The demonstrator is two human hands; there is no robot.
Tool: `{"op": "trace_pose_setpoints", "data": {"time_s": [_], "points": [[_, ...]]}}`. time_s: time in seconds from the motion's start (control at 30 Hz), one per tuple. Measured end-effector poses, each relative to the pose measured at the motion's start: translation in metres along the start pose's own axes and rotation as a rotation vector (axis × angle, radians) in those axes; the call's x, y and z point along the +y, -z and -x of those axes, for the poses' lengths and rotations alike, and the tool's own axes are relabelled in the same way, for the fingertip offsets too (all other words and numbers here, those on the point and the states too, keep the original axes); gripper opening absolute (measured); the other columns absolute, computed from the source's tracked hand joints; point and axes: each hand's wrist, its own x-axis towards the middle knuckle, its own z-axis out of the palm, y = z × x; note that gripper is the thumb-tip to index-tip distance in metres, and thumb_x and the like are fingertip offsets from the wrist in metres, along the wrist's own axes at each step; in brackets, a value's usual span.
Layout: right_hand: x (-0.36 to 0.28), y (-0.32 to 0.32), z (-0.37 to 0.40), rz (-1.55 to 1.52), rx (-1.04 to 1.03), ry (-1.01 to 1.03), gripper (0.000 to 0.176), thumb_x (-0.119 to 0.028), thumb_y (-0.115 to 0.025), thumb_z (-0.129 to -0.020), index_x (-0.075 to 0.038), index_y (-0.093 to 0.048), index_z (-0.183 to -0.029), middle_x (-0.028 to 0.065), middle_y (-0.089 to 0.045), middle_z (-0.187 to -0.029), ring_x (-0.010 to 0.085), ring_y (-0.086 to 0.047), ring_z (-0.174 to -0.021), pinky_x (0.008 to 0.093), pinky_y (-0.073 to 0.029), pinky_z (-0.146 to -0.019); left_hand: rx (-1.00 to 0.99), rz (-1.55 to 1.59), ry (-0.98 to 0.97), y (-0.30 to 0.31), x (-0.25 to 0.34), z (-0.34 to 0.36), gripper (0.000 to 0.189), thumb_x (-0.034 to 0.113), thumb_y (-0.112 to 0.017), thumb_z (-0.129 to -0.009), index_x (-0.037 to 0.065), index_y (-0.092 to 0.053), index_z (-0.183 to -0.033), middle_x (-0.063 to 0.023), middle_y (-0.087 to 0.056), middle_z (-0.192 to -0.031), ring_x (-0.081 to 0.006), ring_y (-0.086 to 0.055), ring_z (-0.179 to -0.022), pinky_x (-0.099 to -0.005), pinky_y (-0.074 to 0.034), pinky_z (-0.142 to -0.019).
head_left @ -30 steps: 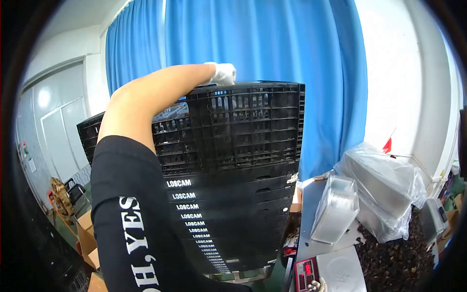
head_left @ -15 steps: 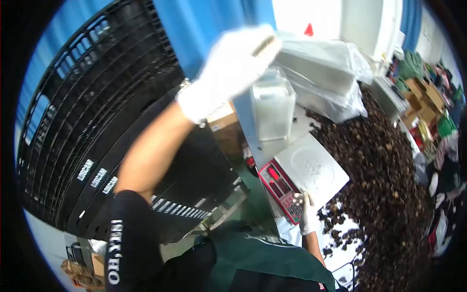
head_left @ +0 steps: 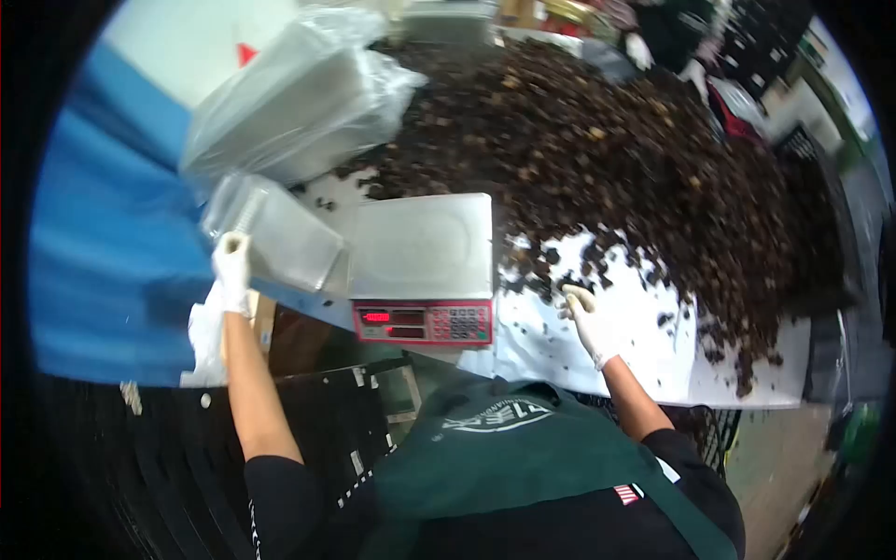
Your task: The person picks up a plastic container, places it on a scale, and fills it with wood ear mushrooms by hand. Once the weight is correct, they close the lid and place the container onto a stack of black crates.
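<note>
My left hand (head_left: 231,268), in a white glove, is raised to the near end of a stack of clear plastic trays (head_left: 280,233) at the table's left edge. Its fingers are curled against the stack, and a grip does not show. My right hand (head_left: 586,317), also gloved, lies on the white table cover (head_left: 597,359) with its fingertips at a few loose dark pieces (head_left: 571,280). Nothing shows in that hand. Between the hands stands a scale with a steel pan (head_left: 422,245) and a red display panel (head_left: 425,322).
A large heap of dark brown pieces (head_left: 616,140) covers the table behind and to the right of the scale. A plastic bag of trays (head_left: 289,103) lies at the back left. A blue curtain (head_left: 93,252) hangs left, with black crates (head_left: 140,467) below. Another person's gloved hands (head_left: 639,47) work at the far side.
My view has swung from the black crates and curtain down to the table. My left hand came off the top crate and moved down to the tray stack; my right hand moved from the scale's keypad to the cover.
</note>
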Motion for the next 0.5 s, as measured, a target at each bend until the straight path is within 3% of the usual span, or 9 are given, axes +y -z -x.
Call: {"op": "trace_pose_setpoints", "data": {"time_s": [0.1,0.13,0.2,0.23,0.3,0.37,0.4,0.47,0.5], "points": [[0.019,0.035,0.018,0.006,0.138,-0.067,0.029,-0.017,-0.053,-0.101,0.001,-0.062,-0.122,0.0081,-0.071,-0.089,0.0130,-0.064,-0.077,0.0272,-0.052,-0.074,0.074,0.101,0.065,0.005,-0.036,-0.014,0.009,0.012,-0.070,-0.087,0.003,-0.070,-0.089,0.0022,-0.065,-0.082,-0.0075,-0.055,-0.078,-0.0242,-0.047,-0.072],[0.034,0.047,0.020,-0.001,0.181,-0.064,0.029,-0.017,-0.052,-0.101,0.001,-0.062,-0.121,0.0089,-0.071,-0.089,0.0133,-0.065,-0.077,0.0271,-0.052,-0.073,0.141,0.329,0.157,0.006,-0.040,-0.015,0.010,0.011,-0.068,-0.089,0.002,-0.070,-0.095,-0.0001,-0.066,-0.089,-0.0098,-0.057,-0.082,-0.0249,-0.048,-0.076],[0.061,0.066,0.028,-0.004,0.244,-0.078,0.029,-0.017,-0.053,-0.101,0.001,-0.062,-0.123,0.0090,-0.071,-0.090,0.0124,-0.065,-0.074,0.0257,-0.051,-0.071,0.426,0.491,0.257,0.021,-0.003,-0.016,0.017,0.012,-0.066,-0.093,-0.001,-0.067,-0.103,-0.0063,-0.067,-0.100,-0.0149,-0.061,-0.090,-0.0294,-0.051,-0.082],[0.069,0.072,0.034,-0.003,0.279,-0.083,0.029,-0.017,-0.053,-0.101,0.000,-0.061,-0.124,0.0091,-0.071,-0.092,0.0115,-0.065,-0.072,0.0242,-0.050,-0.068,0.533,0.311,0.162,0.027,0.019,-0.016,0.014,0.009,-0.065,-0.093,-0.003,-0.066,-0.101,-0.0054,-0.067,-0.096,-0.0142,-0.060,-0.086,-0.0292,-0.051,-0.083],[0.069,0.075,0.043,0.070,0.334,-0.143,0.029,-0.017,-0.053,-0.102,0.000,-0.062,-0.124,0.0091,-0.072,-0.091,0.0114,-0.065,-0.072,0.0240,-0.050,-0.066,0.522,0.235,-0.005,0.016,0.097,0.005,0.010,0.009,-0.063,-0.095,-0.001,-0.065,-0.099,-0.0047,-0.066,-0.096,-0.0148,-0.059,-0.089,-0.0293,-0.049,-0.085],[0.066,0.071,0.046,0.148,0.313,-0.182,0.030,-0.018,-0.053,-0.102,0.000,-0.061,-0.124,0.0090,-0.072,-0.092,0.0115,-0.065,-0.072,0.0237,-0.049,-0.066,0.291,0.200,-0.098,-0.016,0.167,0.050,0.008,0.008,-0.063,-0.095,0.001,-0.064,-0.098,-0.0037,-0.064,-0.097,-0.0147,-0.058,-0.091,-0.0295,-0.048,-0.087],[0.075,0.069,0.044,0.151,0.298,-0.165,0.030,-0.018,-0.054,-0.101,0.001,-0.062,-0.123,0.0089,-0.072,-0.091,0.0112,-0.065,-0.073,0.0244,-0.051,-0.068,0.114,0.357,-0.104,-0.044,0.173,0.074,0.006,0.008,-0.062,-0.095,0.002,-0.063,-0.097,-0.0036,-0.062,-0.096,-0.0152,-0.057,-0.091,-0.0302,-0.047,-0.087],[0.104,0.061,0.035,0.123,0.244,-0.131,0.029,-0.017,-0.055,-0.101,0.001,-0.062,-0.123,0.0089,-0.072,-0.092,0.0115,-0.066,-0.074,0.0251,-0.052,-0.070,-0.221,0.118,-0.289,-0.080,0.198,0.125,0.007,0.007,-0.064,-0.090,0.003,-0.059,-0.090,-0.0105,-0.058,-0.088,-0.0263,-0.057,-0.088,-0.0356,-0.046,-0.087],[0.111,0.060,0.032,0.090,0.213,-0.085,0.029,-0.016,-0.055,-0.101,0.001,-0.062,-0.122,0.0089,-0.072,-0.092,0.0117,-0.066,-0.074,0.0258,-0.053,-0.071,-0.366,0.142,-0.389,-0.097,0.205,0.146,0.010,0.006,-0.067,-0.086,0.002,-0.058,-0.089,-0.0142,-0.058,-0.089,-0.0318,-0.058,-0.091,-0.0406,-0.045,-0.092]]}}
